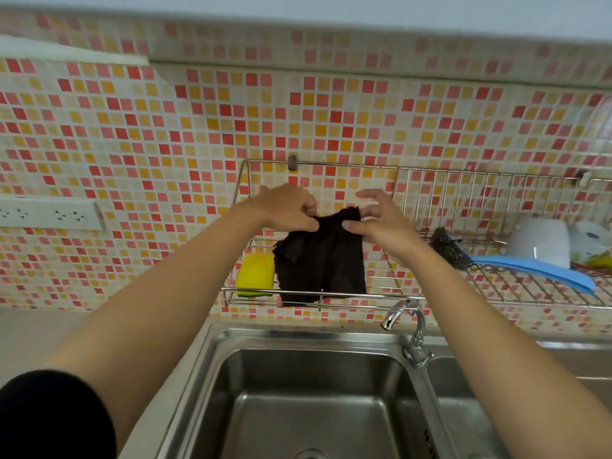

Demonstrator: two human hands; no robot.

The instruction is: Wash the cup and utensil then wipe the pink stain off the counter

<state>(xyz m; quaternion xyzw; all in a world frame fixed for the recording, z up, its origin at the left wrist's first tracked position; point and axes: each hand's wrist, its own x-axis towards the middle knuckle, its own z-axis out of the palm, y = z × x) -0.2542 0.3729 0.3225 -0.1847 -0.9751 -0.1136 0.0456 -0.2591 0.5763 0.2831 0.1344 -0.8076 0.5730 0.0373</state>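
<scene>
**Both hands on the black cloth at the wall rack**

You have both arms stretched out over the sink (pixel 198 376), and each hand pinches an upper corner of the black cloth (pixel 323 260). Your left hand (pixel 284 208) grips the cloth's left corner between thumb and curled fingers; your right hand (pixel 377 223) pinches the right corner with thumb and forefinger, its other fingers spread loose above. The cloth hangs down from your grip, its lower edge draped over the front rail of the wire rack (pixel 390 297) fixed to the tiled wall.

Just left of the cloth, a yellow sponge (pixel 255 273) sits in the rack. Further right along the rack lie a dark scrubber (pixel 447 246), a blue utensil (pixel 536 270) and a white cup (pixel 539 241) turned upside down (its handle faces you). The tap (pixel 409 329) stands below the rack, at the right of the basin. The pink stain does not show in this view.
</scene>
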